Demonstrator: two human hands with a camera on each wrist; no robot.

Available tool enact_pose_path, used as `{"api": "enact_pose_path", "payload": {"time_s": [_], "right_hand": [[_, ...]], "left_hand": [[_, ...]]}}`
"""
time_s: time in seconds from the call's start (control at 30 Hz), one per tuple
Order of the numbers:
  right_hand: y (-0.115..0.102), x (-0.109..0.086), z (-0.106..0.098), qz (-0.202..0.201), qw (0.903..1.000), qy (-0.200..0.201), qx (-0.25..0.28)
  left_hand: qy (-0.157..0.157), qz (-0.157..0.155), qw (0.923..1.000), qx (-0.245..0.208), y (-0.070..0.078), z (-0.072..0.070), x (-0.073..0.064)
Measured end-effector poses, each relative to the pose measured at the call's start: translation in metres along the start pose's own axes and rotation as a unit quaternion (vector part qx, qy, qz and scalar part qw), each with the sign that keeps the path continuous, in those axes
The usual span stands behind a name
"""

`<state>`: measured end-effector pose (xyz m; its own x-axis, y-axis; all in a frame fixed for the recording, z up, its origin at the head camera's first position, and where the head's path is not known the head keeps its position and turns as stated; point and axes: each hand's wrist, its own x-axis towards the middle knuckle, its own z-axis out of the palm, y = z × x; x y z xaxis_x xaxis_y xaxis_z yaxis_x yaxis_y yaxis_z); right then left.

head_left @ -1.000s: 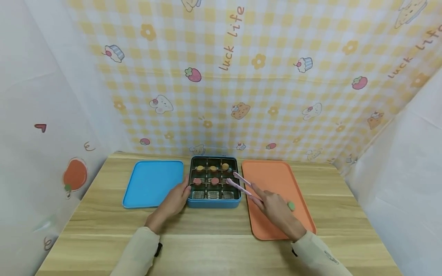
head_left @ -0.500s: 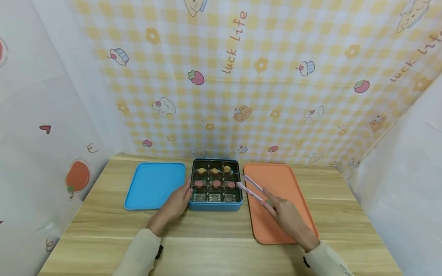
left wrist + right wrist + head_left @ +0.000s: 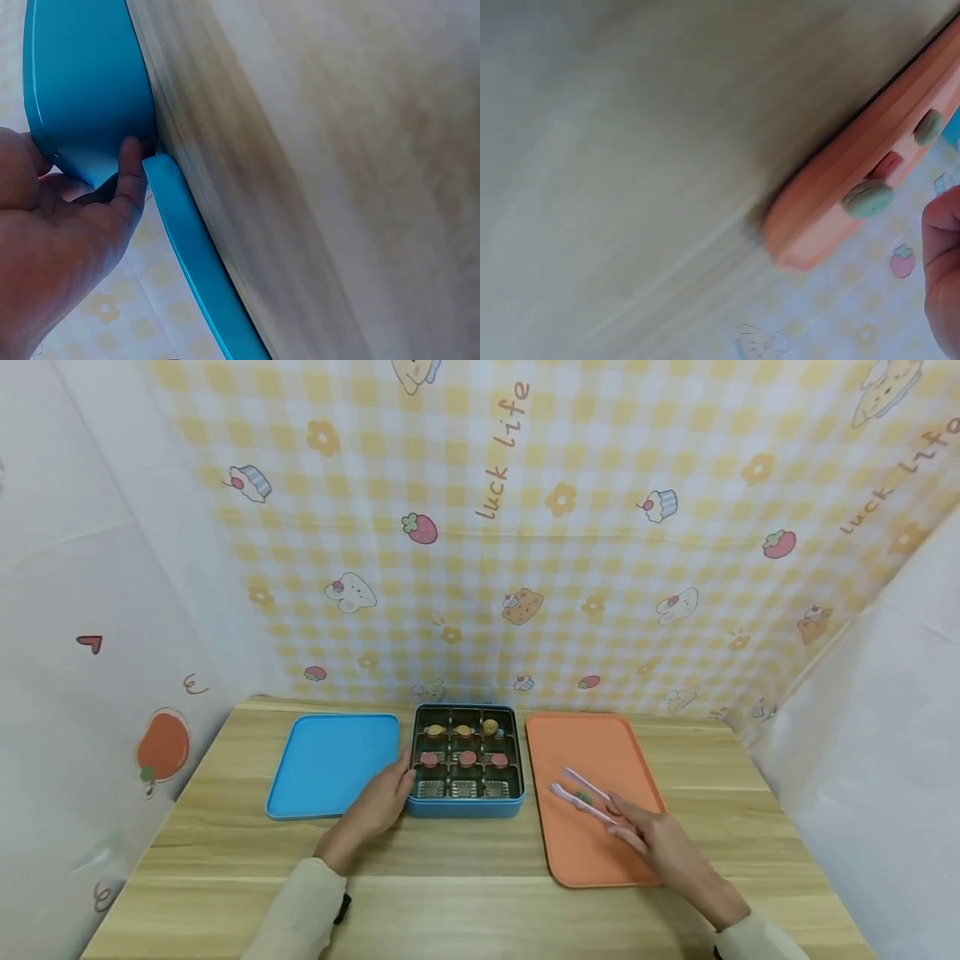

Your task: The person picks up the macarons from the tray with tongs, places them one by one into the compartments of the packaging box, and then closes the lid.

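Tongs [image 3: 583, 807] have been moved over the orange tray [image 3: 585, 739] in the right hand [image 3: 671, 852]; the blue box [image 3: 465, 809] is held by the left hand [image 3: 381, 795], two rows filled, front row bare.

Right hand [image 3: 944, 274] partly beyond the right wrist view's right edge

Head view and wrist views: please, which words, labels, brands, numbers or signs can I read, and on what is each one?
"luck life": upper middle of the checked cloth.
"luck life": again, at that cloth's right side.
Too small to read: one mark low at the cloth's right.
Blue box, blue tray, orange tray: none seen.
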<state>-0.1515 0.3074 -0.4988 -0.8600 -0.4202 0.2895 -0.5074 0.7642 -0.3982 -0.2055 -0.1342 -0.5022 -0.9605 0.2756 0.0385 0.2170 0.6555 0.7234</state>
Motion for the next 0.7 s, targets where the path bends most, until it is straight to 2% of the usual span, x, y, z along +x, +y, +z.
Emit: {"api": "enact_pose_path", "payload": {"time_s": [0.07, 0.17, 0.47, 0.7], "right_hand": [[0.003, -0.004, -0.004, 0.020, 0.9995, -0.016, 0.020], [0.007, -0.008, -0.009, 0.037, 0.9988, -0.025, 0.021], [0.014, -0.016, -0.011, 0.031, 0.9991, -0.009, -0.026], [0.018, -0.029, -0.006, 0.051, 0.9984, -0.013, -0.020]], "left_hand": [[0.000, 0.000, 1.0000, 0.004, 0.000, -0.001, 0.000], [0.003, -0.002, 1.0000, 0.006, 0.000, -0.002, 0.001], [0.009, 0.000, 0.9999, 0.008, 0.001, -0.005, 0.001], [0.004, -0.005, 1.0000, 0.003, 0.001, -0.002, 0.000]]}}
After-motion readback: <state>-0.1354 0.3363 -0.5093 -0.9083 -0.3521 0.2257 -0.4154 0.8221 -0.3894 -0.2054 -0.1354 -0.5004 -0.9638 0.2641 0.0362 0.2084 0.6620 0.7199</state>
